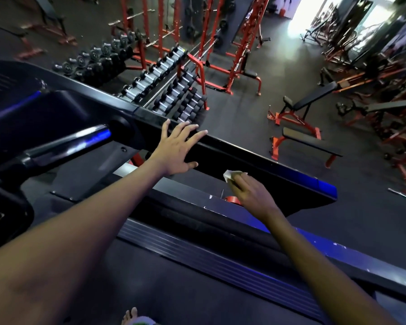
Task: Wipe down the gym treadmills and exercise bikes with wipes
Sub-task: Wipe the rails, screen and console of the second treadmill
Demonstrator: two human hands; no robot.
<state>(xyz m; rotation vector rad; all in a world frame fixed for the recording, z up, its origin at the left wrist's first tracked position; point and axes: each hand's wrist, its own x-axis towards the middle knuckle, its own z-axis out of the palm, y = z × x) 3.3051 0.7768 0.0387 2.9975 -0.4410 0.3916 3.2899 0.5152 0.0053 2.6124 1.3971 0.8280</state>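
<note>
I stand on a black treadmill whose side handrail runs from upper left to lower right. My left hand rests flat on top of the rail with fingers spread. A little lower on the rail's inner face, my right hand presses a small white wipe against the surface; the wipe's corner sticks out past my fingertips. The ribbed side strip and dark belt lie below my arms. The console is at the left.
Beyond the rail stand dumbbell racks, red squat racks and black-and-red benches on dark rubber floor. More red machines crowd the right side. Bright light comes from the far upper right. A bare foot shows at the bottom edge.
</note>
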